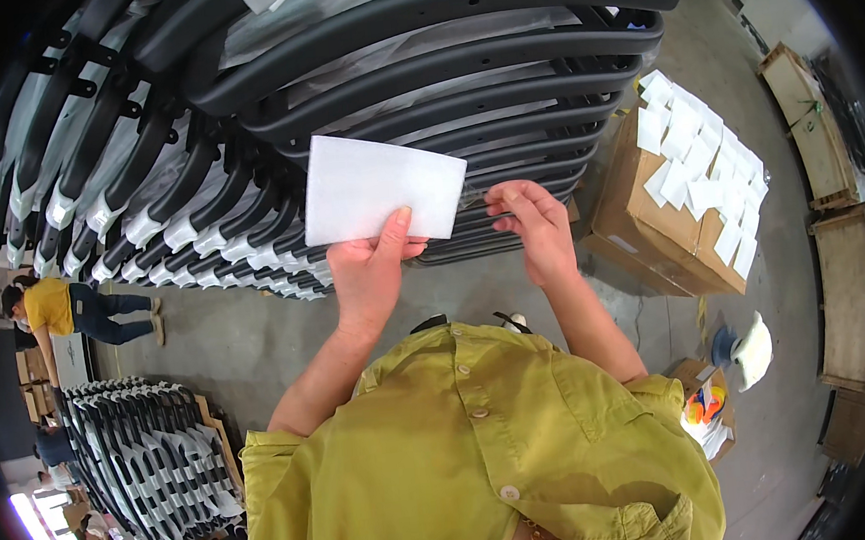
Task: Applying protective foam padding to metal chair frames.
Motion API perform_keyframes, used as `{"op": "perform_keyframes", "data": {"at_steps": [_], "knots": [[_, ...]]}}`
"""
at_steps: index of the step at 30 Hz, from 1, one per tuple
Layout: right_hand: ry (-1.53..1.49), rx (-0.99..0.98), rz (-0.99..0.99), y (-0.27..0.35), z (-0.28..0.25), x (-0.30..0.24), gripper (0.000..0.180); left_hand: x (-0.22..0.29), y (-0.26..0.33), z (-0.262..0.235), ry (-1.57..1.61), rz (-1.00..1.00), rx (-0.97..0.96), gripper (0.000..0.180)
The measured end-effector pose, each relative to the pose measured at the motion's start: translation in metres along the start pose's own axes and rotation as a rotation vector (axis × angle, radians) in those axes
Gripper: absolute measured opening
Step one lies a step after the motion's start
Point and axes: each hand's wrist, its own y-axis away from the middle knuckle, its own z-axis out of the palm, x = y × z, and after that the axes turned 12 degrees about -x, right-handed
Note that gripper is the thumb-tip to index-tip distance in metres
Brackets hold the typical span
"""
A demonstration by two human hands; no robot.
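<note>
My left hand (371, 279) grips a flat white rectangular foam sheet (382, 188) by its lower edge, thumb on its upper face. Just right of the sheet, my right hand (538, 224) is raised with its fingers curled and thumb and fingertips close together. Something thin and clear seems to lie at those fingertips, too faint to name. Beyond both hands rises a large stack of black curved tubular frames (437, 49), with clear plastic film between them and white wrapping on many ends. The sheet hides part of the stack.
A cardboard box (639, 205) at right carries many similar white sheets (700, 146). Behind it stands a small open carton (708, 406) near a pale stool-like object (752, 350). Another frame stack (150, 460) is at lower left; a person in yellow (49, 309) stands beyond it.
</note>
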Motion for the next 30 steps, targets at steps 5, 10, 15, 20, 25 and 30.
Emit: {"op": "perform_keyframes", "data": {"at_steps": [5, 10, 15, 20, 25, 30], "knots": [[0.876, 0.053, -0.259, 0.001, 0.024, -0.024, 0.025, -0.001, 0.008, -0.001, -0.013, 0.102, -0.004, 0.022], [0.575, -0.225, -0.064, -0.009, 0.007, -0.016, 0.013, 0.005, 0.009, -0.003, 0.031, 0.023, -0.039, 0.023], [-0.549, -0.234, -0.246, -0.001, 0.016, 0.017, 0.008, 0.012, -0.001, -0.013, 0.304, -0.017, -0.060, 0.024], [-0.619, -0.632, 0.013, 0.010, -0.014, 0.031, 0.017, 0.021, -0.006, -0.021, 0.021, 0.021, -0.166, 0.021], [0.028, -0.335, -0.004, 0.010, -0.038, -0.013, 0.031, 0.046, -0.017, -0.046, -0.197, -0.029, -0.528, 0.018], [0.198, -0.439, 0.050, -0.007, 0.009, -0.037, 0.021, 0.066, -0.036, -0.041, -0.267, -0.088, -0.651, 0.022]]}}
